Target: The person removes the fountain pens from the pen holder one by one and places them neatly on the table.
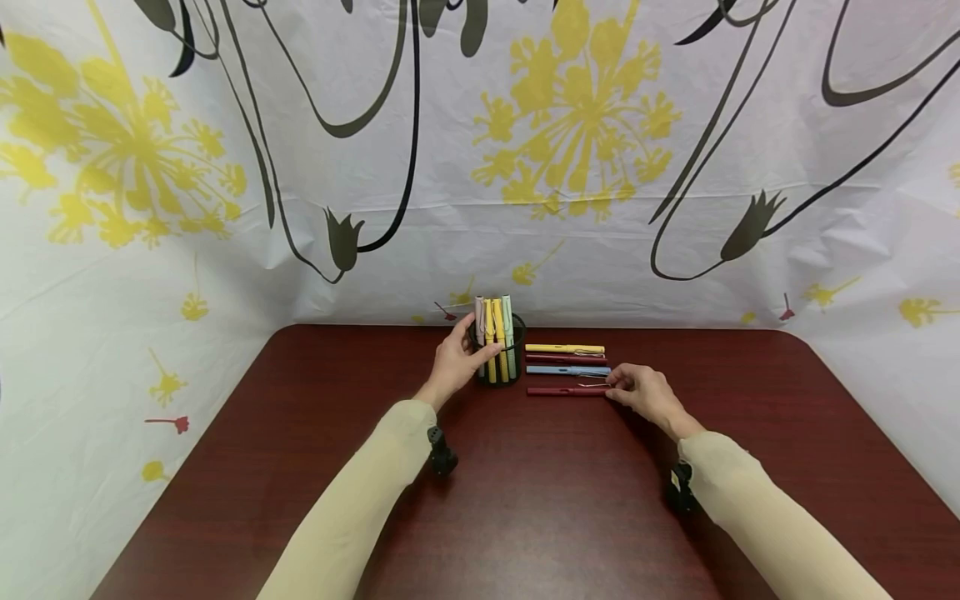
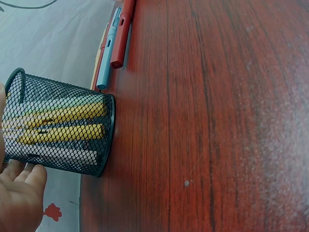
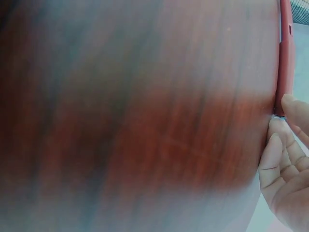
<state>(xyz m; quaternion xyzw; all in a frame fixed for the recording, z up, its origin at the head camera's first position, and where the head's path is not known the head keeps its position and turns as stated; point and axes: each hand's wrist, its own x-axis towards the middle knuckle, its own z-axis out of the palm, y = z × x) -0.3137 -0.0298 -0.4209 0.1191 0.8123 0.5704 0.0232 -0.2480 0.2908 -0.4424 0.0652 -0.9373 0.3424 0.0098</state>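
Upright, mesh cup [image 1: 498, 354] holds 4 pens [image 1: 497, 337].

Table [image 1: 525, 500]: dark red-brown, wood grain streaks. Backdrop cloth [image 1: 480, 208]: white, yellow dandelion-like blooms, black curling stems, dark olive tulip buds, few small red flowers. Pen cup [image 1: 498, 354]: black wire mesh. Pens in cup [image 1: 497, 333]: pale pink, two yellow, pale green. Pens lying on table: yellow pen [image 1: 564, 348], dark red pen [image 1: 564, 359], light blue pen [image 1: 567, 370], nearest red pen [image 1: 566, 391]. Sleeves [image 1: 360, 500]: pale beige. Wrist straps [image 1: 441, 454]: black.
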